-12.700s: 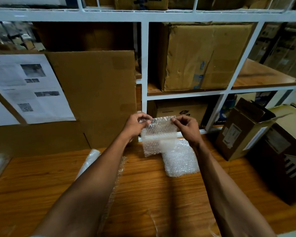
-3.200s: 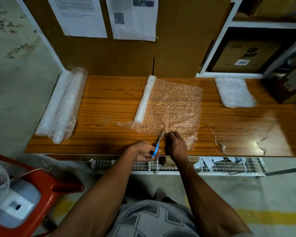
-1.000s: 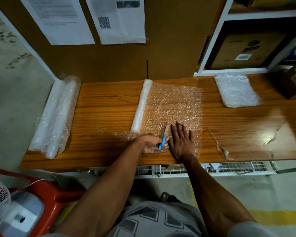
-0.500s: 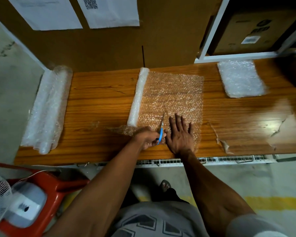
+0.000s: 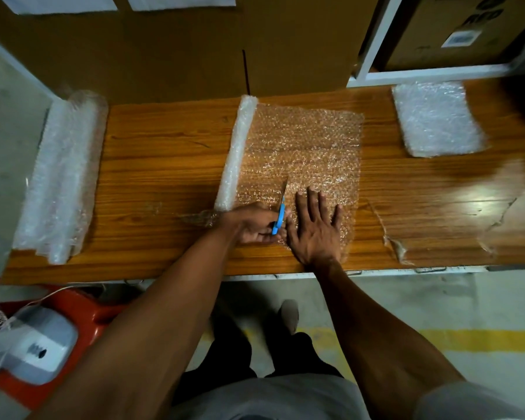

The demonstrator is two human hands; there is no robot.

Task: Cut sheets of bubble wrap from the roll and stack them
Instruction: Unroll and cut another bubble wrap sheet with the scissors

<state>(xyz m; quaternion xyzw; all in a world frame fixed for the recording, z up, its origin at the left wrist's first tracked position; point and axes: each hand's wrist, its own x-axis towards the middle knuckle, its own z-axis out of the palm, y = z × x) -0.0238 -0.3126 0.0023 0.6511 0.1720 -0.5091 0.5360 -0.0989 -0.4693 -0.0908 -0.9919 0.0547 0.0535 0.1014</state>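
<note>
A thin bubble wrap roll [image 5: 236, 153] lies on the wooden table [image 5: 164, 165], with a sheet of bubble wrap [image 5: 309, 147] unrolled from it to the right. My left hand [image 5: 252, 224] grips blue-handled scissors [image 5: 281, 212] whose blades point away from me into the sheet's near edge. Beside them, my right hand [image 5: 315, 228] lies flat, fingers spread, pressing the sheet down. A stack of cut sheets [image 5: 437, 118] rests at the table's far right.
A second, thicker bubble wrap roll [image 5: 59, 177] lies along the table's left end. Cardboard panels [image 5: 176, 53] and a white shelf frame [image 5: 373, 40] stand behind. Clear scraps [image 5: 391, 237] lie near the front right edge. A fan on a red stool [image 5: 37, 344] stands lower left.
The scissors have advanced a little further into the sheet from its near edge. My right hand, curled beside the scissors earlier, now lies flat on the sheet.
</note>
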